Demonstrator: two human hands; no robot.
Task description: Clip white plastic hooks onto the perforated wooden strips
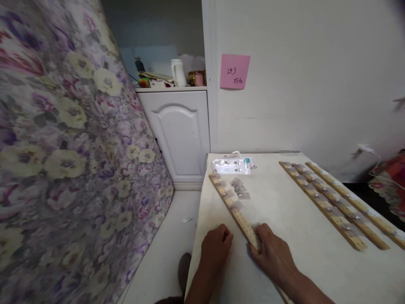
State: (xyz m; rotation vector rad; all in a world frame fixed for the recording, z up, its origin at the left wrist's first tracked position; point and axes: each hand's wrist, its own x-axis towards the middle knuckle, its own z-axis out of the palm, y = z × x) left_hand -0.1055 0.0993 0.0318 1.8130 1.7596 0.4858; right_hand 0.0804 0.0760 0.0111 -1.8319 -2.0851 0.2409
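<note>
Our left hand (217, 247) rests on the white table (278, 198), curled into a loose fist and holding nothing, just at 9 o'clock of the perforated wooden strip (236, 211). Our right hand (272, 253) lies palm-down over the strip's near end; we cannot tell if it grips. The strip runs off toward 11 o'clock, with three more strips (335, 202) at 2 o'clock.
</note>
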